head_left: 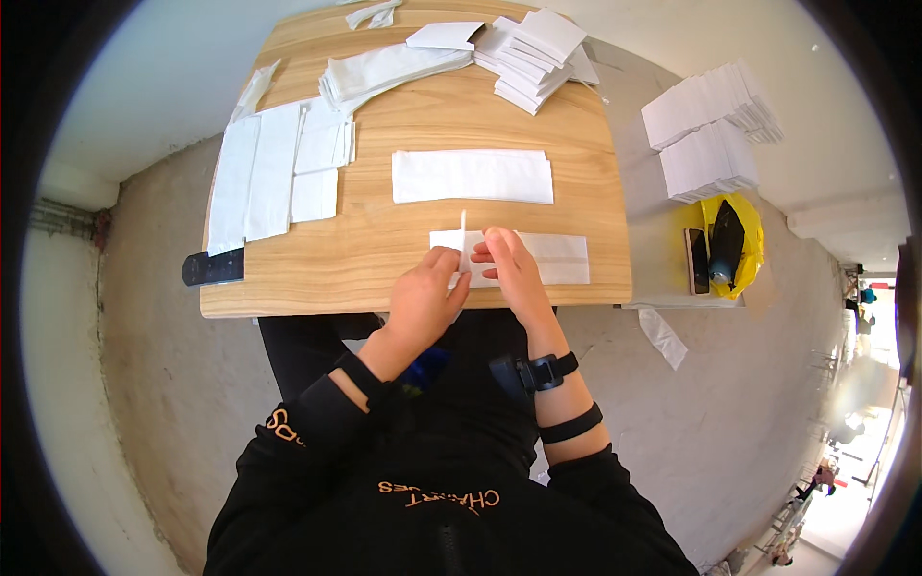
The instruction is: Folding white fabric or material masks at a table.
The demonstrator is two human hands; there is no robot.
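Note:
At the table's front edge, my left hand (425, 293) pinches a thin white piece (463, 230) that stands on edge between my hands. My right hand (515, 274) is just right of it, with bent fingers slightly apart and nothing visible in them. Beneath my hands lies a long flat white strip (562, 259), its left part mostly covered. I cannot make out whether the upright piece is part of this strip. Farther back, another flat white sleeve-like piece (471, 177) lies crosswise on the wooden table (499, 130).
Flat white pieces (271, 173) cover the table's left side, above a black phone-like device (213, 268). A bundle of long white pieces (394, 72) and a pile of folded white packets (538, 58) lie behind. Right: stacked white packets (706, 158), a yellow bag (752, 254), a phone (696, 261).

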